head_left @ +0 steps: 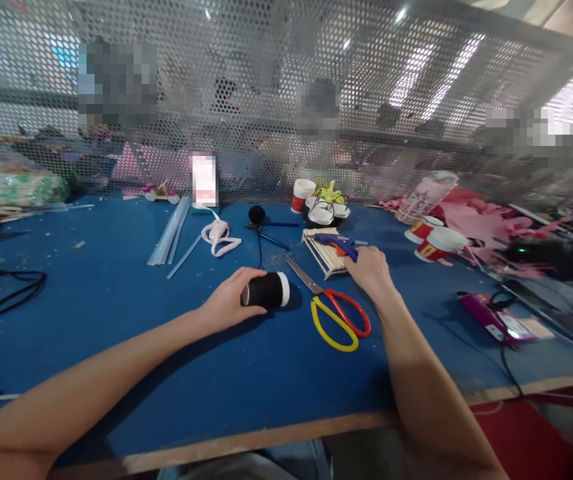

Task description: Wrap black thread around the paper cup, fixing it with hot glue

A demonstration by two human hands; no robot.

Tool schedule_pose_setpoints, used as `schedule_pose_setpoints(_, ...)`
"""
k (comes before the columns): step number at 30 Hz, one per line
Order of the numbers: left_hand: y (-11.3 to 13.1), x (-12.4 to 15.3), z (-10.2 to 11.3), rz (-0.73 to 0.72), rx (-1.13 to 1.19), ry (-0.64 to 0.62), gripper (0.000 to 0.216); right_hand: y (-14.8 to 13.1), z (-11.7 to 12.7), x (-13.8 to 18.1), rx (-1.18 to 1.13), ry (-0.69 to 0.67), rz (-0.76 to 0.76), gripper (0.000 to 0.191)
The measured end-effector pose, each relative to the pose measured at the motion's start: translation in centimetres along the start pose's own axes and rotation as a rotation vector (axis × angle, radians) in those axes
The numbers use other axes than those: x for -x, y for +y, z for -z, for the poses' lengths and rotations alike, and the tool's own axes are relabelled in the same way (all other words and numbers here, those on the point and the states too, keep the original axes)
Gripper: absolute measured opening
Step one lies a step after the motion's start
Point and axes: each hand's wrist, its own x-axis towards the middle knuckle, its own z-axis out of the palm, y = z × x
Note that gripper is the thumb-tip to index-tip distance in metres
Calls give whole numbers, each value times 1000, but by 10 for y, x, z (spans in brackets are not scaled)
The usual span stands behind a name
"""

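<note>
My left hand is wrapped round a black-covered cylinder with a white end, which lies on its side just above the table. It looks like a small cup, though my fingers hide part of it. Farther right, my right hand closes on the handle of a blue glue gun with an orange trigger. The gun's nose points left over a small rack of pale wooden sticks. Between my hands lie scissors with one red and one yellow handle, their blades partly spread.
Clear glue sticks, a white cable and a phone stand or lie at the back left. Paper cups are near the mesh screen. Pink scraps and a purple device with a cord are at right.
</note>
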Motion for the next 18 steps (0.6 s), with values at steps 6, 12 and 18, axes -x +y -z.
schedule_pose_setpoints(6, 3, 1, 1, -52, -3, -34, 56, -2, 2, -2, -84, 90, -77, 38)
schedule_pose_setpoints(12, 9, 3, 3, -74, 12, -53, 53, -21, 21, 6, -625, 94, -98, 43)
schedule_pose_setpoints(18, 8, 2, 12, -101, 3, -54, 50, -55, 55, 33, -983, -316, 39, 22)
